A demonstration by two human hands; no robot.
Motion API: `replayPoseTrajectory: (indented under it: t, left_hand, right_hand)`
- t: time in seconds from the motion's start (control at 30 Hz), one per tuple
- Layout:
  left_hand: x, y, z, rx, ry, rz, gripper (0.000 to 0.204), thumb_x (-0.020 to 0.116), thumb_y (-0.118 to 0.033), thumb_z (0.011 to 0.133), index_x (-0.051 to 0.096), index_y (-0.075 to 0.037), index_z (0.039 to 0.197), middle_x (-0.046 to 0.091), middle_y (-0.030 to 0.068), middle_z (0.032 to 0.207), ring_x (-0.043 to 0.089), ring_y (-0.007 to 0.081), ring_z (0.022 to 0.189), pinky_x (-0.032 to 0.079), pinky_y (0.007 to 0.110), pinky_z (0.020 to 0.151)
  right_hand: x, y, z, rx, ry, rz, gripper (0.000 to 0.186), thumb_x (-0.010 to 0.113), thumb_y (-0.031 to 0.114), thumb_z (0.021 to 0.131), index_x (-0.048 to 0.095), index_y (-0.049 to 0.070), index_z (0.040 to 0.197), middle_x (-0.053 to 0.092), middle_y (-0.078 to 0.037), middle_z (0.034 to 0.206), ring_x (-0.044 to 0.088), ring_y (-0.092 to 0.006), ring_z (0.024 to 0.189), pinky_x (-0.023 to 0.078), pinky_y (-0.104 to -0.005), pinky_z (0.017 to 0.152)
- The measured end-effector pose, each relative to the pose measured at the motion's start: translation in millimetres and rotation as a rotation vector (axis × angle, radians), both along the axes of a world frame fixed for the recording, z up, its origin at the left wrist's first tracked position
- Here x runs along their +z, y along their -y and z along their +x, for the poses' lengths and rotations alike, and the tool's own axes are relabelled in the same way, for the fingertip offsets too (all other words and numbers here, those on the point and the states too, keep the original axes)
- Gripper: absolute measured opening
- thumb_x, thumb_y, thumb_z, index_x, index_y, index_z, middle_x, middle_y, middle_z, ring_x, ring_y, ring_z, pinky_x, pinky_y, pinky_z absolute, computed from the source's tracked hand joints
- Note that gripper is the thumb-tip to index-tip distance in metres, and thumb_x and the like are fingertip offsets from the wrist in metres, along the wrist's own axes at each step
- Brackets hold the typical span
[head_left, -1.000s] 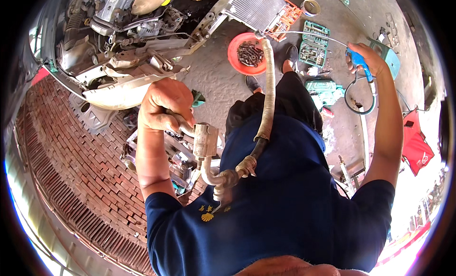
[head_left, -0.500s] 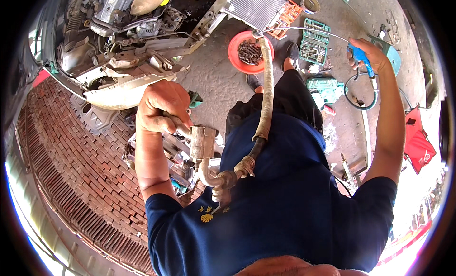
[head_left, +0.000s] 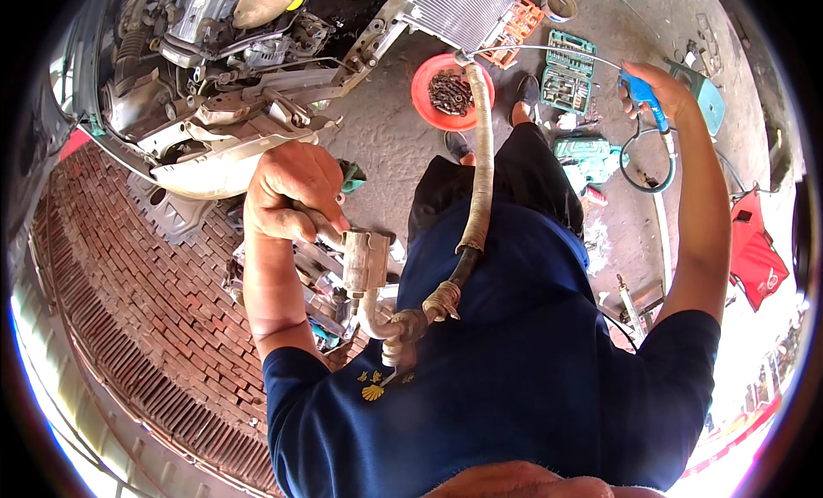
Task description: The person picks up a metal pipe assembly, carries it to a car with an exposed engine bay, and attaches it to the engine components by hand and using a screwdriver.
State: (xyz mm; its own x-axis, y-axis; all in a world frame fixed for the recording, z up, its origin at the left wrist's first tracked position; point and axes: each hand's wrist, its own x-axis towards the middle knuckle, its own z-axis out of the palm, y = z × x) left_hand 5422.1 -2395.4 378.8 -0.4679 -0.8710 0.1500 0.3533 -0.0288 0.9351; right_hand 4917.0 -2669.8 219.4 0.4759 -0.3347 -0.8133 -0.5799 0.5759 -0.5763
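My left hand (head_left: 296,189) is closed round a grey metal pipe that runs into a small metal cylinder (head_left: 365,260). From there the pipe bends to a wrapped joint, and a beige ribbed hose (head_left: 483,147) rises away from my chest. Over at the right, my right hand (head_left: 673,93) grips a blue air blow gun (head_left: 645,97) with a coiled air line below it. Its long thin nozzle (head_left: 557,49) reaches left to the hose's far end fitting (head_left: 464,58). Whether the tip is inside the fitting or only touching it, I cannot tell.
A red basin (head_left: 422,106) of dark metal parts stands beyond the hose. Past my feet lie a green socket set case (head_left: 569,69), an orange tool tray (head_left: 521,22) and a tape roll (head_left: 560,5). An opened-up car front (head_left: 223,147) fills the upper left, with a radiator (head_left: 454,14) at its edge.
My right hand and the blow gun have shifted slightly left and up, and the air line swung with them. My left hand and the pipe stay almost where they were.
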Motion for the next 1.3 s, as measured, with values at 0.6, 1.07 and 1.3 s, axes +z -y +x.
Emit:
replayPoseTrajectory:
  t: [0.6, 1.07, 1.3]
  left_hand:
    - [-4, 21, -3, -0.065, -0.019, -0.035, 0.047, 0.084, -0.042, 0.084, 0.078, 0.004, 0.079, 0.064, 0.0078, 0.054, 0.05, 0.0182, 0.039, 0.036, 0.033, 0.042]
    - [-6, 18, -5, -0.007, 0.04, -0.013, 0.047, 0.083, -0.043, 0.083, 0.077, 0.003, 0.076, 0.067, 0.0086, 0.058, 0.053, 0.0195, 0.041, 0.035, 0.034, 0.043]
    - [-8, 2, -4, 0.056, 0.048, 0.063, 0.046, 0.084, -0.042, 0.082, 0.078, 0.003, 0.078, 0.069, 0.01, 0.061, 0.055, 0.019, 0.043, 0.036, 0.033, 0.043]
  right_hand:
    - [-19, 8, -20, -0.098, -0.001, 0.022, 0.06, 0.053, 0.063, 0.1, 0.066, 0.006, 0.084, 0.063, -0.006, 0.067, 0.06, -0.0142, 0.05, 0.049, -0.0279, 0.043]
    - [-20, 6, -20, -0.064, -0.048, 0.048, 0.055, 0.059, 0.06, 0.098, 0.066, 0.007, 0.087, 0.066, -0.007, 0.071, 0.061, -0.0148, 0.052, 0.047, -0.0282, 0.043]
    - [-24, 10, -11, 0.005, -0.008, 0.063, 0.057, 0.058, 0.061, 0.098, 0.066, 0.006, 0.083, 0.066, -0.007, 0.069, 0.062, -0.0145, 0.052, 0.048, -0.0282, 0.043]
